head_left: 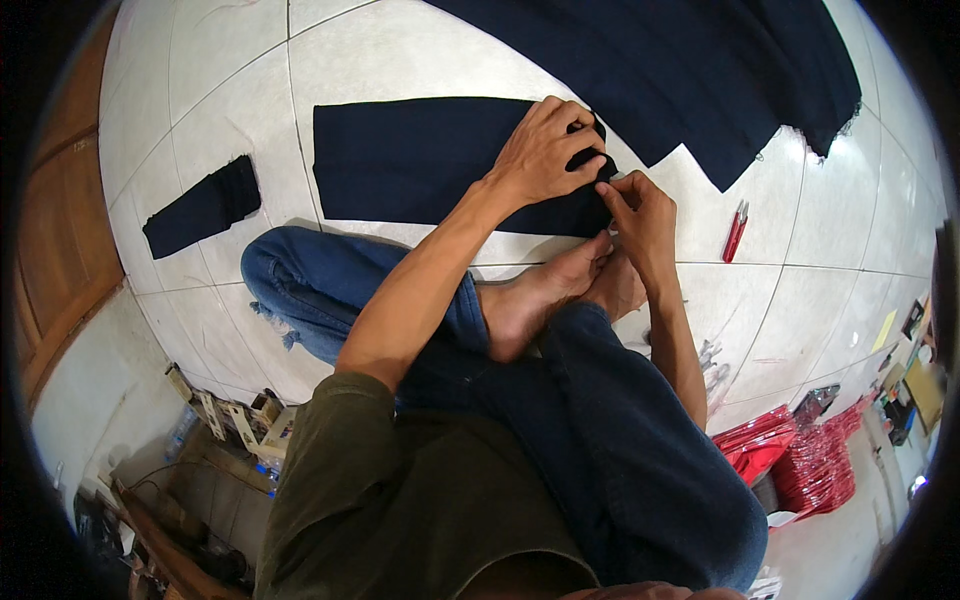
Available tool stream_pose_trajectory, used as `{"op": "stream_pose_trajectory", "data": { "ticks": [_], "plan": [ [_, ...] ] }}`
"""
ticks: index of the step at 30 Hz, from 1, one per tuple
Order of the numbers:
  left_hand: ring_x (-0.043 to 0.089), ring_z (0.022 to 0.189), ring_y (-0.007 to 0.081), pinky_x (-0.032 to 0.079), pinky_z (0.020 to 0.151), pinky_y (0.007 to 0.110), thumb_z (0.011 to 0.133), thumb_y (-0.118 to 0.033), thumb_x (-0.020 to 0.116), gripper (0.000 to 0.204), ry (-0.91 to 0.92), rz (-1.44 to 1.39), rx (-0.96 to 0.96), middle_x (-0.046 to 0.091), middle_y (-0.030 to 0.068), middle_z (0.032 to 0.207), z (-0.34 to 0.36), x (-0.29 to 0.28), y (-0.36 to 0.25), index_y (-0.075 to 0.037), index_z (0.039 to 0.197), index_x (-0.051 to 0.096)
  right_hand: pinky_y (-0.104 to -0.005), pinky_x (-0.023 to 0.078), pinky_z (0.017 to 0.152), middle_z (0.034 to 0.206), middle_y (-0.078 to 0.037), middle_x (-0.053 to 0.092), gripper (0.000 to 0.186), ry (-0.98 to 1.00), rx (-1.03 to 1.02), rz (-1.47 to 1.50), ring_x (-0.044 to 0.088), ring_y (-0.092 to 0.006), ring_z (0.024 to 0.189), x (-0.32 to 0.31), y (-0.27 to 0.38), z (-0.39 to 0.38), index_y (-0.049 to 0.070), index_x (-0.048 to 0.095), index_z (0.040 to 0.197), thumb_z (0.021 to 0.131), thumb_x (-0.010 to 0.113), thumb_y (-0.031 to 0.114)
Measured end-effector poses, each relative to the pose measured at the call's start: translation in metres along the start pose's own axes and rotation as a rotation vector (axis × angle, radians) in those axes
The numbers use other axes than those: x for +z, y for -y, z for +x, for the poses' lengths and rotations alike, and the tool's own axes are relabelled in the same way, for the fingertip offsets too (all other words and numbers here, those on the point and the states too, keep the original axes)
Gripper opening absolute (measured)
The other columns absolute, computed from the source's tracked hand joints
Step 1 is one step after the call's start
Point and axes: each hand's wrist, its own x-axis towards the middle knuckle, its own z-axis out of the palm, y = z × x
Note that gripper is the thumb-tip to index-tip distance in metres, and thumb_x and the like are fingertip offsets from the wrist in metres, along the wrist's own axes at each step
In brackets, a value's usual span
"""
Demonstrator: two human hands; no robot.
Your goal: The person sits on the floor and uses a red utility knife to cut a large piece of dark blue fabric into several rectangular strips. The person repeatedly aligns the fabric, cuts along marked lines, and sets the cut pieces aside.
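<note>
A long rectangular piece of dark navy cloth [405, 160] lies flat on the white tiled floor in front of my crossed legs. My left hand [545, 155] rests over its right end, fingers curled on the fabric there. At that same end, my right hand [645, 215] pinches the cloth's edge between thumb and forefinger, close to my bare feet [545, 290]. The edge between both hands is partly hidden by the fingers. Red-handled thread snips [735, 235] lie on the tiles to the right of my right hand.
A large navy fabric [690, 75] with frayed edges spreads across the far right. At the left is a small folded navy piece [203, 207]. Red plastic-wrapped packages [810, 465] sit at the lower right. A wooden door [70, 220] borders the left side.
</note>
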Motion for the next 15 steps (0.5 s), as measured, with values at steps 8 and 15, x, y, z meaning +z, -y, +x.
{"op": "stream_pose_trajectory", "data": {
  "ticks": [8,15],
  "plan": [
    [0.059,0.096,0.0282,0.048,0.088,0.043,0.087,-0.028,0.078,0.021,-0.157,-0.119,0.020,0.064,0.0072,0.098,0.002,0.006,0.005,-0.009,0.087,0.069,-0.0412,0.053,0.067,0.083,-0.016,0.072,0.018,-0.114,-0.184,-0.155,0.070,-0.0336,0.072,0.014,0.004,-0.008,0.000,0.067,0.090,0.091,0.076,0.016],
    [0.063,0.077,0.0254,0.052,0.068,0.037,0.085,-0.029,0.083,0.031,-0.355,-0.158,-0.149,0.064,0.0075,0.084,0.013,0.001,0.019,-0.005,0.080,0.064,-0.0422,0.047,0.076,0.094,-0.012,0.069,0.018,-0.158,-0.286,-0.504,0.064,-0.0341,0.082,0.036,0.018,-0.053,0.003,0.066,0.086,0.090,0.076,0.017]
  ]
}}
